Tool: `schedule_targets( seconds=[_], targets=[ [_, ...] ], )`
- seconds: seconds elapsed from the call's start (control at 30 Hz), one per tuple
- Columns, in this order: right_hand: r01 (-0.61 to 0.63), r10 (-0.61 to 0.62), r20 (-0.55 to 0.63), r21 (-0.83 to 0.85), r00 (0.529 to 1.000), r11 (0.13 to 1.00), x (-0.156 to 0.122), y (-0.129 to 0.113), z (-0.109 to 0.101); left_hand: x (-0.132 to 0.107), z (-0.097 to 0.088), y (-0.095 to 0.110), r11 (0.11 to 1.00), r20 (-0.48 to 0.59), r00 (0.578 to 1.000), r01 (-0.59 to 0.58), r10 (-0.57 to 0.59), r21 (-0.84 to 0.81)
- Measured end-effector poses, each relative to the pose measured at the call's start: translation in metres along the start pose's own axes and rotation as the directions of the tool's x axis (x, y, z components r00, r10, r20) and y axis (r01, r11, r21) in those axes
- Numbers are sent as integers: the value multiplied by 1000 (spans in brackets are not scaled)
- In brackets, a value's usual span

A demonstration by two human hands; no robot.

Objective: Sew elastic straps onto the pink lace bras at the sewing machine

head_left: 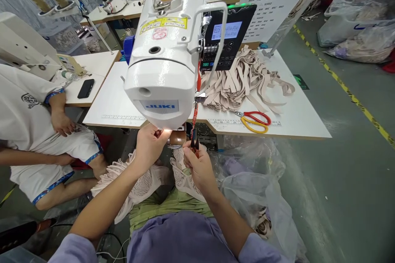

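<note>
Under the head of a white JUKI sewing machine (162,78), my left hand (150,146) is closed in a pinch beside the lit needle area. What its fingertips hold is hidden. My right hand (200,166) is wrapped round small thread snips (194,144), their dark blades pointing up toward the machine. A red patterned cord (194,119) hangs down the machine's side to the snips. Pale lace fabric (182,172) lies in my lap below the right hand. More gathered lace pieces (143,187) hang over my left thigh, beneath the left forearm.
A heap of beige straps (237,82) lies on the white table (304,119), near red-and-yellow scissors (254,121). A control panel (228,35) stands beside the machine head. Clear plastic bags (249,189) hang at my right. A seated co-worker (33,111) is close on the left.
</note>
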State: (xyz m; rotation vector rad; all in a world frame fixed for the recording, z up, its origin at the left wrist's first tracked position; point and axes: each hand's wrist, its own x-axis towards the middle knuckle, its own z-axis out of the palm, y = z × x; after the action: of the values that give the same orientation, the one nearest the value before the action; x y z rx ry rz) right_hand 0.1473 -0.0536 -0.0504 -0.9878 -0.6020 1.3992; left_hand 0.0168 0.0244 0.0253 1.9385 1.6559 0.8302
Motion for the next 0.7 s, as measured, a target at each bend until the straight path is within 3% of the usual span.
schedule_targets(
  seconds=[0.1,0.2,0.47,0.57,0.7],
  targets=[
    [120,-131,-46,-190,990,974,9,-9,2,0,1,-2,1000,14,1000,-3,3,5],
    [235,-257,-17,-350,966,907,22,-18,5,1,1,-1,1000,22,999,-25,25,10],
    [425,-467,80,-566,881,706,51,-23,13,3,1,2,999,20,999,-32,32,10],
    [516,-566,153,-644,810,564,57,-21,12,2,1,-1,1000,16,1000,-25,26,-9],
    [648,-730,224,-668,645,367,62,-15,10,1,4,-5,999,-27,999,-43,43,9]
  ],
)
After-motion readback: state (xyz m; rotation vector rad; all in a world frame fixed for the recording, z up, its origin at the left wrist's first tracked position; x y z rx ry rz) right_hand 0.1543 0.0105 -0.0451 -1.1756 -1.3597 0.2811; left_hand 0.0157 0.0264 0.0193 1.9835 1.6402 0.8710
